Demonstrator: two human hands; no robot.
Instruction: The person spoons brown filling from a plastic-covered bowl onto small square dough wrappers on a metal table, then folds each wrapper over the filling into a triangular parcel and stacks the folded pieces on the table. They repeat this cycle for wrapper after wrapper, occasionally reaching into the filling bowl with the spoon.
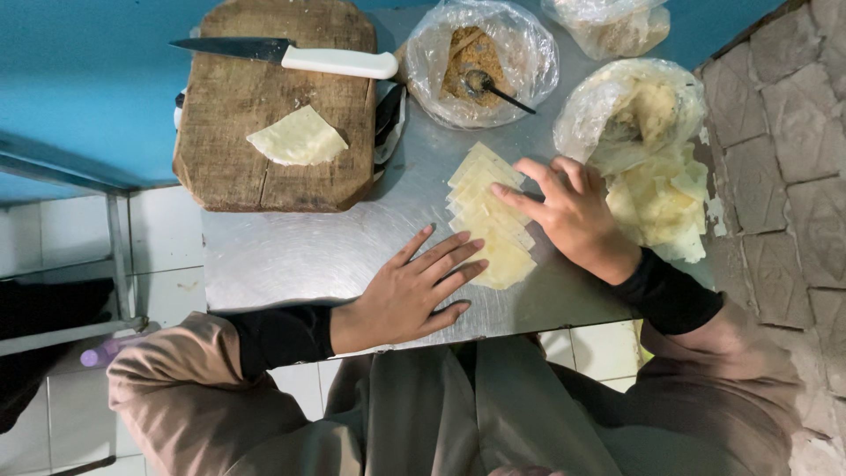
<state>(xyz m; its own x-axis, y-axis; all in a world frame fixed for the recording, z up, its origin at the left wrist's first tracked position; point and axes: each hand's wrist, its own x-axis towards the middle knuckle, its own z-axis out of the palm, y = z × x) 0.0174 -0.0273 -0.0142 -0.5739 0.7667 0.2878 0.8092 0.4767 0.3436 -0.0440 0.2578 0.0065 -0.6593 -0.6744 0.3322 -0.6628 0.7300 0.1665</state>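
So the setup is a shiny steel bench [291, 256] pushed up against a blue wall, white floor tiles showing underneath and a rough stone wall [784, 159] off to one side. In the middle of the bench there's a row of pale yellow dough wrappers [490, 211], thin, squarish, laid overlapping like fallen dominoes in a slanted line. I can't get an exact count, they overlap too much, but it's somewhere around eight.

Left hand [412, 291] is flat and open, fingers spread a bit, with the fingertips resting on the near end of the row. Right hand [573, 211] is open too, fingers stretched out and pressing down on the far side of the row, index finger pointing across the sheets. Neither hand is gripping anything.

Just beside the right hand there's a loose pile of more wrappers [665, 198]. Behind that, three clear plastic bags: one [630, 110] with pale stuff, one [480, 62] with brownish filling and a spoon [493, 86] in it, one [608, 22] at the edge. One wooden chopping board [220, 150] with one single wrapper [297, 137] and one white-handled knife [291, 55].
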